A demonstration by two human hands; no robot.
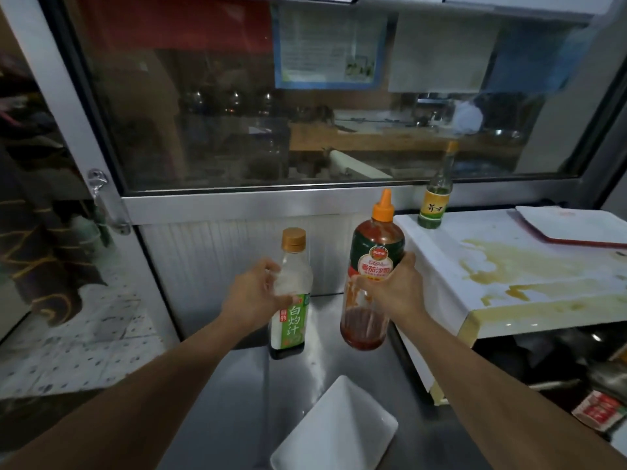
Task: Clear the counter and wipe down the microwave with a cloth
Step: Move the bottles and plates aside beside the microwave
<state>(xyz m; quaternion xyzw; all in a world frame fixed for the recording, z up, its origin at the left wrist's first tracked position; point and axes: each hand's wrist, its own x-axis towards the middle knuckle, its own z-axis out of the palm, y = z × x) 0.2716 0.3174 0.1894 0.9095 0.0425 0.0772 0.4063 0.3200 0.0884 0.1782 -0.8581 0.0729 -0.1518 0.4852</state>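
Note:
My left hand grips a clear sauce bottle with a green label and a tan cap; its base is at or just above the steel counter. My right hand holds a big ketchup bottle with an orange nozzle, lifted above the counter. To the right stands the white microwave; its top is smeared with yellow-brown stains. A small green-labelled bottle with an orange cap stands on its back left corner. No cloth is in view.
A white square plate lies on the counter near me. A white tray rests on the microwave's far right. A glass window and a steel panel rise behind the counter. Dark pans and a red packet sit at lower right.

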